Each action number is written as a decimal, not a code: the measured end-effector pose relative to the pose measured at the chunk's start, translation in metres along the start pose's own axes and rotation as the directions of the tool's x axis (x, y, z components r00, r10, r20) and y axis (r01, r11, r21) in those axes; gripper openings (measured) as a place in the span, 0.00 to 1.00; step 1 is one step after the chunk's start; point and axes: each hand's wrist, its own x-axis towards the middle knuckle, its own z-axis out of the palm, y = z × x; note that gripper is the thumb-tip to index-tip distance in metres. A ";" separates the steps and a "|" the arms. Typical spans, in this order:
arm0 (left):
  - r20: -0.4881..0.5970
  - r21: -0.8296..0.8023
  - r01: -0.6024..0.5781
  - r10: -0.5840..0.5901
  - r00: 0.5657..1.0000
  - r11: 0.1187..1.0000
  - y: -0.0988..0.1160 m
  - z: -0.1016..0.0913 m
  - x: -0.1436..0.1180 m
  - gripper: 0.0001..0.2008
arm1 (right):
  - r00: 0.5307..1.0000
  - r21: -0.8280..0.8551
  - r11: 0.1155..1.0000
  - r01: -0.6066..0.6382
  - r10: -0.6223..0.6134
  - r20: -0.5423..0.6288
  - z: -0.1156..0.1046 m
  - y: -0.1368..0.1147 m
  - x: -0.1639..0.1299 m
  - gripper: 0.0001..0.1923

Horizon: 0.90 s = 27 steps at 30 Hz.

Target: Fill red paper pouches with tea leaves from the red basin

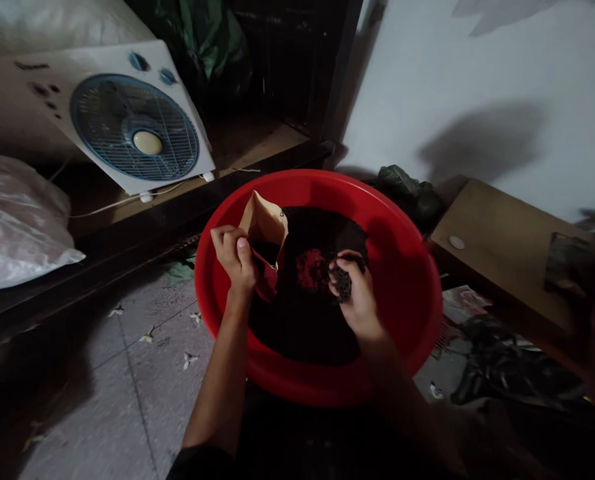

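A wide red basin [405, 220] holds a layer of dark, loose material [302, 337], like dried tea leaves or crumbly soil; its exact kind is hard to make out. Over the left part of the basin, my left hand [235, 257] grips an open paper bag [270, 223], tan inside with a dark red outside. Some dark stuff shows within the bag. My right hand [360, 293], closed around a clump of the dark loose material [343, 279], is held above the basin, to the right of the bag. Between the two hands, a patch of red basin bottom shows through.
At the left, a white box fan [147, 143] stands tilted on a wooden ledge, its cord trailing. A pale plastic sack [22, 220] lies nearer. Right of the basin are a brown box [507, 233] and black plastic bags [512, 367]. Small pale bits dot the tiled floor [142, 400].
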 end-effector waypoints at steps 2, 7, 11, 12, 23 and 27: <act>0.006 -0.020 0.000 0.001 1.000 1.000 0.003 0.003 -0.005 0.20 | 0.999 0.174 0.984 0.035 -0.039 0.025 0.027 -0.011 0.009 0.18; 0.093 -0.076 0.004 0.004 0.996 0.997 0.008 0.004 -0.019 0.18 | 0.937 0.187 0.947 0.263 -0.297 0.184 0.095 -0.035 0.036 0.18; 0.149 -0.047 -0.017 0.024 0.989 0.999 0.008 0.001 -0.021 0.19 | 0.809 0.013 0.901 0.434 -0.396 0.434 0.127 -0.047 0.045 0.21; 0.152 -0.047 -0.022 0.029 0.988 0.999 0.007 0.000 -0.021 0.20 | 0.772 -0.010 0.884 0.467 -0.401 0.493 0.129 -0.049 0.045 0.21; 0.030 -0.011 -0.045 0.046 0.999 0.999 -0.003 -0.007 -0.016 0.17 | 0.880 -0.816 0.346 0.464 -0.079 0.468 -0.039 0.009 0.133 0.17; 0.020 0.017 -0.083 0.083 0.996 0.996 -0.005 -0.007 -0.016 0.17 | 0.897 -0.890 0.276 0.363 0.155 0.414 -0.115 0.059 0.099 0.21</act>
